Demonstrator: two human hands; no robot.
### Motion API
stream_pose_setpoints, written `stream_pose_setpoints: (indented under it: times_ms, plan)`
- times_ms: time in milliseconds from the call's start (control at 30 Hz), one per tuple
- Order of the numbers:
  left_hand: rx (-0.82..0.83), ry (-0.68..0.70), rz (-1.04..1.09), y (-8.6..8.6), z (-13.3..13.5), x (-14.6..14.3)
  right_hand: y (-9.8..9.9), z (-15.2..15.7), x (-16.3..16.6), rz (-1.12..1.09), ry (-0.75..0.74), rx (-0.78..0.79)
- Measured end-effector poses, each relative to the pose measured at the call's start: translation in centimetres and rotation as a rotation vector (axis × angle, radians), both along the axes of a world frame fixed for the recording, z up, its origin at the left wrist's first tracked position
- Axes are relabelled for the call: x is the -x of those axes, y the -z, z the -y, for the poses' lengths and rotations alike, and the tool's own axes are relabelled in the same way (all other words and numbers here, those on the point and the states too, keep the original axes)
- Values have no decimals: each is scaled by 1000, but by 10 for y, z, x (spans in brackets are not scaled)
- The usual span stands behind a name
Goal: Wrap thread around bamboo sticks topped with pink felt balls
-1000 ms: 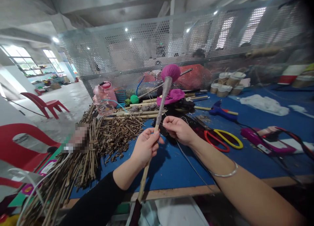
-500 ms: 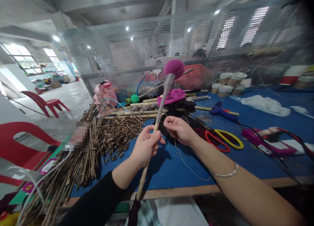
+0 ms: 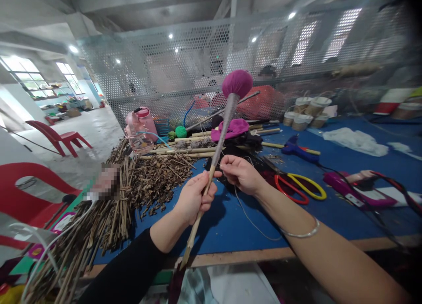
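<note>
My left hand (image 3: 193, 198) is closed around a bamboo stick (image 3: 195, 229), which leans up and away over the table. At the stick's far end sits a round purple fabric head (image 3: 237, 84). Grey thread winding (image 3: 226, 126) covers the stick below that head, down to just above my left fingers. Close beside it, my right hand (image 3: 243, 174) pinches a thin grey thread (image 3: 244, 212), whose tail hangs down and curves across the blue tabletop. A dark piece of cloth (image 3: 176, 282) is at the stick's lower end.
Scissors (image 3: 300, 187) with red and yellow handles lie right of my right hand. Further right are a blue glue gun (image 3: 298, 149) and a purple tool (image 3: 359, 194). Bundled dry stalks (image 3: 121, 207) cover the left side. A perforated metal screen (image 3: 184, 62) stands behind.
The stick has been turned in my left hand and shifted slightly, its purple head now higher and a little to the right. My left fingers have changed their grip; my right hand stays nearly still.
</note>
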State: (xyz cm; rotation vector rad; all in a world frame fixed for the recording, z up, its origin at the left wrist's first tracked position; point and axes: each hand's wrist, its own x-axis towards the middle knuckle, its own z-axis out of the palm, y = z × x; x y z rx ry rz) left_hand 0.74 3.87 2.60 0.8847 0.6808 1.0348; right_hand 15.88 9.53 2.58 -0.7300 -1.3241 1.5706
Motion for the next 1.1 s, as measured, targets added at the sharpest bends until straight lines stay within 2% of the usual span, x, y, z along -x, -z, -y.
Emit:
stream_pose_setpoints:
  times_ms: [200,533,867,1100]
  plan:
    - [-34,-52,2,0,-1,-2,1,1,0,8,-12,-11]
    - [-35,-3,8,0,1,-2,2,2,1,-46,-53,3]
    - [-84,-94,-35,1,0,-5,4,1,2,-6,-51,-19]
    - [-38,-72,-24,0,0,-8,3,0,0,-22,-31,-6]
